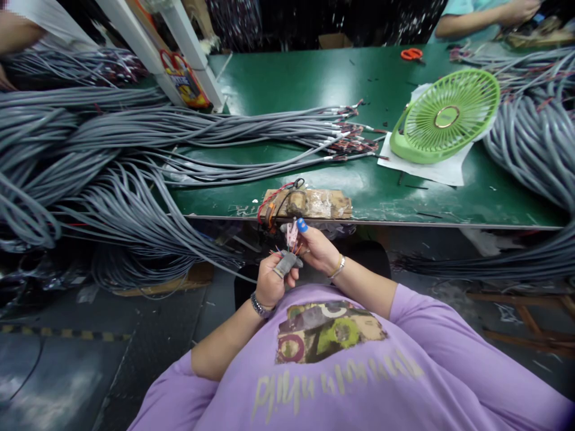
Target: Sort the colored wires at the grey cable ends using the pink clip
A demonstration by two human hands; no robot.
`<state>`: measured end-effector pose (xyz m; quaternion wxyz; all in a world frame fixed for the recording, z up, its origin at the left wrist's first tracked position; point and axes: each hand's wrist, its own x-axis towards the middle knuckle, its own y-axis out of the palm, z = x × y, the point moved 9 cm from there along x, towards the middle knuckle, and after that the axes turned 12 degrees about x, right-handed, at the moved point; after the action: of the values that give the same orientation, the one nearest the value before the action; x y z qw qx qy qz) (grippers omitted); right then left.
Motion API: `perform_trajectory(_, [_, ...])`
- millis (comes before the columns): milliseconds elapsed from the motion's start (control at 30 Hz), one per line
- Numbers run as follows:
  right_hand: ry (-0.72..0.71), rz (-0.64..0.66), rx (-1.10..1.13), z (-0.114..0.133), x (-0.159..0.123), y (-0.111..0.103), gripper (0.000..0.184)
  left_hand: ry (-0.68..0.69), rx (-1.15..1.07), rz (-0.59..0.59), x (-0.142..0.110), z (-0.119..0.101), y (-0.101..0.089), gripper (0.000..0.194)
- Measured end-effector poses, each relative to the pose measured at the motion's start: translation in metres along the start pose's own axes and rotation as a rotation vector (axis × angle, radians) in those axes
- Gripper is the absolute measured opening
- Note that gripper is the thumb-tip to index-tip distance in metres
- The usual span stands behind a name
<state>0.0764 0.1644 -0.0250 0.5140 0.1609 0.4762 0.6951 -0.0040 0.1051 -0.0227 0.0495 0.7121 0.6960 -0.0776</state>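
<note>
My left hand (272,282) is closed around the grey end of a cable (287,261), held just below the green table's front edge (404,218). My right hand (317,246), with a blue cap on one fingertip, pinches the thin coloured wires (291,236) fanning out of that cable end. Directly above the hands, a small wooden block (314,204) with red and black leads and a metal part sits at the table edge. I wear a watch on the left wrist and a bracelet on the right.
Large bundles of grey cables (112,155) lie over the table's left side and hang down; more cables (534,137) pile at the right. A green desk fan (444,117) stands on white paper. Orange scissors (411,54) lie at the back. Other people's arms show at both far corners.
</note>
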Motion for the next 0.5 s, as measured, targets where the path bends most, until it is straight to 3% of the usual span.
perform_trajectory(300, [0.009,-0.001,0.010,0.0012,-0.0013,0.0022,0.048,-0.018,0.030,0.047,0.0032,-0.0001,0.0034,0.034])
perform_trajectory(500, [-0.010,-0.017,0.031,0.0028,-0.0010,0.0012,0.048,-0.001,0.197,0.072,0.0011,-0.0091,0.0020,0.034])
